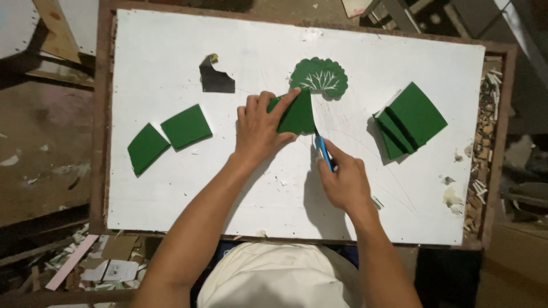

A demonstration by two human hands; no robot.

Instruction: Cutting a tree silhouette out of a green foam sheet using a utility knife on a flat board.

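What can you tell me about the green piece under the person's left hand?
The green sheet piece is flat, matte and foam-like, roughly wedge-shaped, lying on the white board just below a scalloped green leaf cutout. The left hand presses it down with spread fingers. The right hand holds a blue-handled knife whose tip meets the piece's right edge.

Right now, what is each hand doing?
Left hand: pressed flat on a green sheet piece, holding it down.
Right hand: closed around a blue-handled cutter.
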